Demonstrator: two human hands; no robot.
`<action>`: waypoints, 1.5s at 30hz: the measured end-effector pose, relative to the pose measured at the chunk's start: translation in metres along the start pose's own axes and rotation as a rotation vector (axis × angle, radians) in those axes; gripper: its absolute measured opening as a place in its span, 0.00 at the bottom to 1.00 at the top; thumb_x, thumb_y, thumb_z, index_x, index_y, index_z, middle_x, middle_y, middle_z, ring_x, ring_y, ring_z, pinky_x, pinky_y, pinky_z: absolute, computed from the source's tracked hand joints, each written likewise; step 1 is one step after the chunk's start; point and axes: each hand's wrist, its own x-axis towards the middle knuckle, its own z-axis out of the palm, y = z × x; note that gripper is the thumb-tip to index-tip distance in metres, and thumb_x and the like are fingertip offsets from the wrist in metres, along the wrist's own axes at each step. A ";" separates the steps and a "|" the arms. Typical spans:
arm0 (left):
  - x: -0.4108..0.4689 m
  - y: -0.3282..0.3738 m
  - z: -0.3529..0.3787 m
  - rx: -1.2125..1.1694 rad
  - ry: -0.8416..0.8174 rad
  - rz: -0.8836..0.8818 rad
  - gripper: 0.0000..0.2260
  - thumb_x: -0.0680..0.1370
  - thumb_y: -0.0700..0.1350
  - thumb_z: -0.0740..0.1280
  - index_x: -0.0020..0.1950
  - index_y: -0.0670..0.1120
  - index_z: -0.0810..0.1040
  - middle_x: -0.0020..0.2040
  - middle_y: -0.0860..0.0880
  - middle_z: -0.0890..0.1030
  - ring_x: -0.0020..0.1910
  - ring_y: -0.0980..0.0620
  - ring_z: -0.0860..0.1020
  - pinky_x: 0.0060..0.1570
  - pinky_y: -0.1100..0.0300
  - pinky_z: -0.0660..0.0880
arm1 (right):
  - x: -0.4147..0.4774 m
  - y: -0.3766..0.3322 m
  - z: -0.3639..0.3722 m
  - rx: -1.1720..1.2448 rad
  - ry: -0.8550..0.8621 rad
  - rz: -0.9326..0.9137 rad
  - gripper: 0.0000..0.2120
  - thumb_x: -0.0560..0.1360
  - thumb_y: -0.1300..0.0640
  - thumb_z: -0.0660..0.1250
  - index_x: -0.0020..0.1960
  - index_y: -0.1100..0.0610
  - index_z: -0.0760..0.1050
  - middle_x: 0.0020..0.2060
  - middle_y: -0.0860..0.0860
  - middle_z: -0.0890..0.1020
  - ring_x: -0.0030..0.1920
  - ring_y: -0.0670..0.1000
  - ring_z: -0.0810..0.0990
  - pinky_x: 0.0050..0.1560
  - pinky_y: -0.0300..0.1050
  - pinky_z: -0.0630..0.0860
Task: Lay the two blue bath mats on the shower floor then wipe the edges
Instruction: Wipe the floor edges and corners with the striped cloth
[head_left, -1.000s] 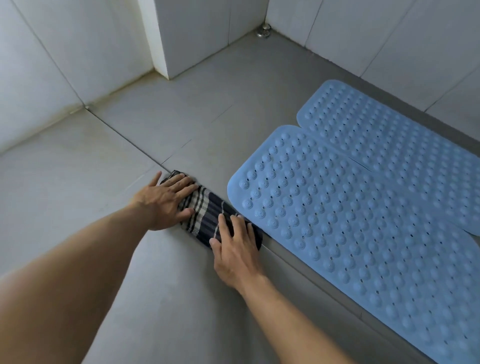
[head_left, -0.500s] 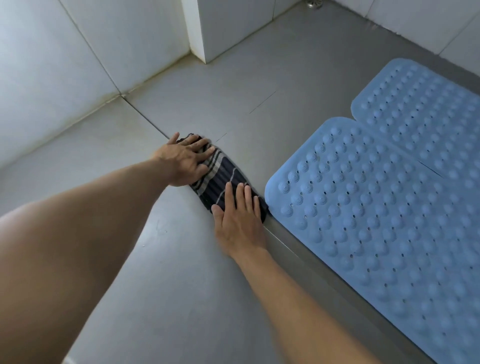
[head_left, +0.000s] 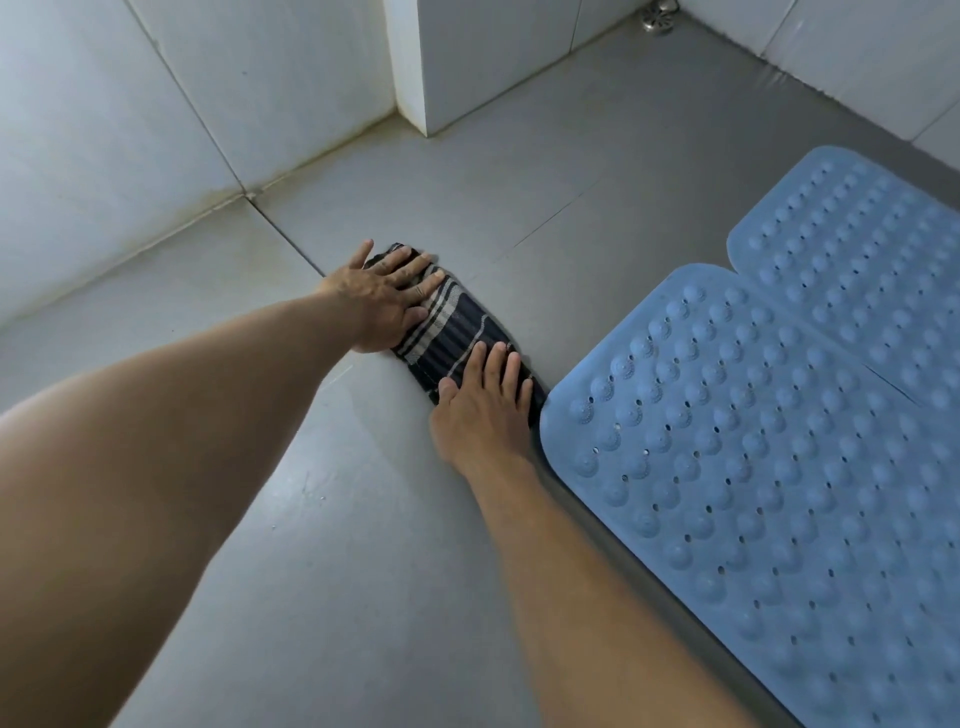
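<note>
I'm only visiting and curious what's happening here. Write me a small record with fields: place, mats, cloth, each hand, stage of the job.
place: grey shower floor, white tiled walls, metal drain in the far corner
mats: near mat and far mat, both blue, flat, side by side
cloth: dark, striped, folded, beside the near mat's corner
left hand: flat on the cloth's far end
right hand: flat on its near end
stage: mats laid, wiping apparently underway

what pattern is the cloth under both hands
Dark navy cloth with pale stripes, clearest in the head view.
</note>
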 end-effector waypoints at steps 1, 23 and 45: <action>0.004 0.002 -0.002 0.004 -0.005 -0.004 0.27 0.84 0.60 0.40 0.80 0.57 0.34 0.81 0.53 0.36 0.80 0.49 0.38 0.77 0.40 0.38 | 0.005 0.002 -0.005 0.004 -0.009 0.009 0.30 0.85 0.47 0.44 0.81 0.58 0.35 0.80 0.56 0.37 0.79 0.55 0.33 0.77 0.55 0.33; 0.091 0.048 -0.078 -0.039 -0.256 -0.170 0.29 0.85 0.57 0.46 0.80 0.52 0.32 0.81 0.50 0.33 0.80 0.47 0.36 0.75 0.34 0.38 | 0.091 0.054 -0.100 0.071 -0.218 0.046 0.37 0.82 0.56 0.54 0.80 0.57 0.31 0.79 0.53 0.32 0.78 0.56 0.30 0.78 0.57 0.35; 0.242 0.076 -0.127 -0.112 -0.128 -0.056 0.27 0.83 0.59 0.36 0.78 0.54 0.29 0.79 0.50 0.29 0.78 0.46 0.31 0.72 0.33 0.30 | 0.196 0.122 -0.182 0.119 -0.057 0.179 0.34 0.83 0.53 0.49 0.80 0.54 0.31 0.80 0.50 0.33 0.79 0.52 0.31 0.78 0.54 0.33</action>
